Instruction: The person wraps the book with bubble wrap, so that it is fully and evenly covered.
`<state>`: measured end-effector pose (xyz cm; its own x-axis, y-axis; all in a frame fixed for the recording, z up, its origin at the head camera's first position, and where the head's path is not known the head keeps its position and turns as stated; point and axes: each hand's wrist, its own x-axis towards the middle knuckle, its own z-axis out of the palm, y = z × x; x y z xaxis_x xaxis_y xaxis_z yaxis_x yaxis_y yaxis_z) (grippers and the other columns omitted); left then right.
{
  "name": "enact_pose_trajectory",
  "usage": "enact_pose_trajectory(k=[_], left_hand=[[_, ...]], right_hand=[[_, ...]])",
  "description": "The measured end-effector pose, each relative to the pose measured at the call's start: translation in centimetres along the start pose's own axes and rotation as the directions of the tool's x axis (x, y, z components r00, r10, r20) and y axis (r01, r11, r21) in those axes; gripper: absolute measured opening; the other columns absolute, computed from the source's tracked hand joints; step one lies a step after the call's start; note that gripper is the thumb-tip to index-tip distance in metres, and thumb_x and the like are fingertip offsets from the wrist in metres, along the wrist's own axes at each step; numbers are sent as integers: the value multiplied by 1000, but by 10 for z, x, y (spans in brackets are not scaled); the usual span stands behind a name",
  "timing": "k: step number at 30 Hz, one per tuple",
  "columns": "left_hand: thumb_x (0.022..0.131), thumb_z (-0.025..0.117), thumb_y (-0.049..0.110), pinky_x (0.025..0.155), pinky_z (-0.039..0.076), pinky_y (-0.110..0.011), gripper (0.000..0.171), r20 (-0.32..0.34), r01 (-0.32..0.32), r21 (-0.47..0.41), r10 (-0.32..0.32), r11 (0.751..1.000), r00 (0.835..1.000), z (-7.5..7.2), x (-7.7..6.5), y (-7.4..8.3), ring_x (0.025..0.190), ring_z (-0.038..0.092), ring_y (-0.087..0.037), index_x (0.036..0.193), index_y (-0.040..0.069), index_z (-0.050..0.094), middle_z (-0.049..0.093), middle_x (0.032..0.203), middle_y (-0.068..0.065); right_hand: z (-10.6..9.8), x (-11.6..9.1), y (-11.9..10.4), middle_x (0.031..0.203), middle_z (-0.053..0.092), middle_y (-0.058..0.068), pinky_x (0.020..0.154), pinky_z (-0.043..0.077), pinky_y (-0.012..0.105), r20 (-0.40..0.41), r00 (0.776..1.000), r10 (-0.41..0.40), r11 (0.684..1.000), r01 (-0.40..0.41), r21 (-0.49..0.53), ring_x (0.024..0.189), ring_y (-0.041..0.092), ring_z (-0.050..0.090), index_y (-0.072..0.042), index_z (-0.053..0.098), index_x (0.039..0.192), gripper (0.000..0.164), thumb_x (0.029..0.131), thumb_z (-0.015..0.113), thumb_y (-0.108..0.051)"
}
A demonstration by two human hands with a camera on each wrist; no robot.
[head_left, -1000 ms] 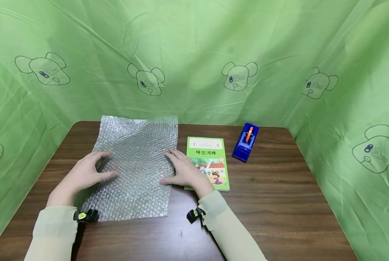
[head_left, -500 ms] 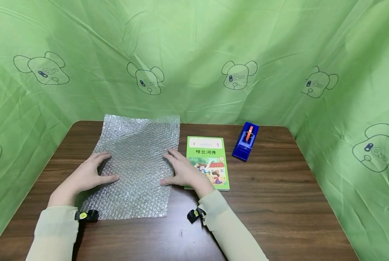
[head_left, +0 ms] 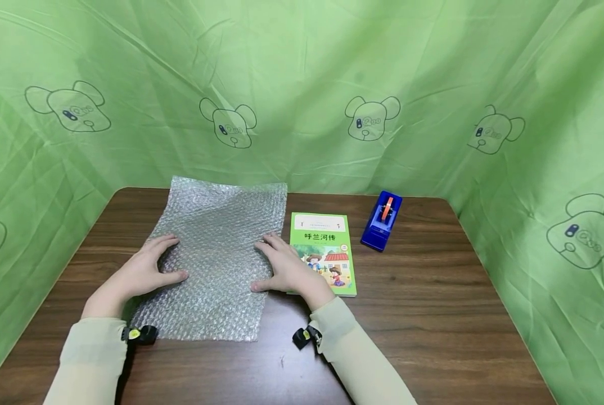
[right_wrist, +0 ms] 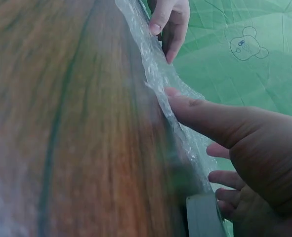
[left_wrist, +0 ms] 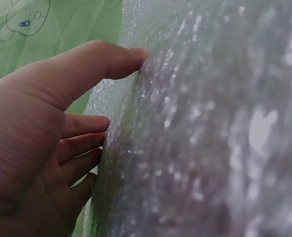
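Observation:
A sheet of clear bubble wrap (head_left: 221,264) lies on the left part of the wooden table, its far end slightly raised. On its left side my left hand (head_left: 135,273) rests with thumb and fingers spread apart; in the left wrist view the thumb (left_wrist: 118,61) touches the wrap's surface. My right hand (head_left: 289,267) touches the right side, its fingertips and thumb on the wrap, also spread. A green-covered book (head_left: 324,225) with Chinese characters lies just right of the wrap, partly hidden by the right hand and wrist.
A blue tape dispenser (head_left: 381,221) with an orange roll stands right of the book, near the back edge. The dark wooden table (head_left: 423,315) is bordered by green cloth walls (head_left: 302,67) with printed bear heads.
The bubble wrap has slid a little to the right, its far end most of all. Both hands have shifted slightly right with it. Book and tape dispenser stay in place.

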<state>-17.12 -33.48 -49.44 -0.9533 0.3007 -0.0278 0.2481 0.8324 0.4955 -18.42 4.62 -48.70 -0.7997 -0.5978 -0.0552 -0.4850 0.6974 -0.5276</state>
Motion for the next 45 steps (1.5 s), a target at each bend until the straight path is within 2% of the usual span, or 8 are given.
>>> enact_pose_trajectory(k=[5,9,16,24,27,31,38,45], left_hand=[[90,90,44,118,31,-80,98,2,-13,-9,13,1000,1000,2,1,2,153,29,-61,159,-9,45,36,167,-35],[90,89,45,119,29,-81,99,17,-8,0,8,1000,1000,3,1,2,154,28,-61,160,-9,44,34,168,-35],[91,88,49,119,30,-80,100,20,-12,33,11,999,1000,0,1,6,153,30,-62,160,-9,44,34,168,-36],[91,88,43,116,36,-78,88,-70,-54,89,61,995,996,0,1,7,147,39,-61,151,-11,53,43,159,-39],[94,87,40,116,36,-77,81,-102,-73,108,84,991,991,0,2,7,145,42,-61,148,-12,57,48,156,-39],[96,85,37,116,36,-77,75,-125,-73,92,84,993,989,1,3,8,144,45,-60,147,-11,59,51,154,-38],[97,85,39,115,38,-75,78,-115,-53,35,56,998,992,-2,4,8,144,46,-58,152,-6,54,54,153,-35],[96,85,40,117,36,-75,81,-103,-52,42,56,998,993,-4,1,9,146,45,-56,154,-6,53,53,155,-33]], right_hand=[[1,-2,2,182,16,16,134,18,54,19,998,-61,998,61,28,169,36,4,-12,43,168,102,87,92,-48],[1,-3,3,182,18,14,135,18,51,44,995,-88,996,86,33,169,35,7,-12,43,169,100,89,91,-48],[0,-3,-1,180,27,12,135,20,46,57,997,-52,998,54,-42,167,33,20,-11,43,168,100,90,89,-52],[0,-2,-13,176,34,16,134,25,45,25,1000,8,993,-5,-116,163,37,31,-6,46,166,103,88,90,-56],[2,-2,-16,175,37,17,133,28,46,1,1000,14,992,-14,-129,161,37,34,-6,48,164,103,87,89,-59],[5,-4,-15,173,39,17,133,29,44,-25,1000,7,990,-10,-141,160,36,36,-3,45,165,108,87,88,-62],[6,-5,-13,173,38,16,133,27,42,-36,999,3,988,-8,-153,161,34,34,1,39,167,115,87,86,-66],[7,-3,-13,170,42,15,133,28,42,-55,998,13,984,-23,-179,158,32,38,1,42,165,118,82,87,-71]])
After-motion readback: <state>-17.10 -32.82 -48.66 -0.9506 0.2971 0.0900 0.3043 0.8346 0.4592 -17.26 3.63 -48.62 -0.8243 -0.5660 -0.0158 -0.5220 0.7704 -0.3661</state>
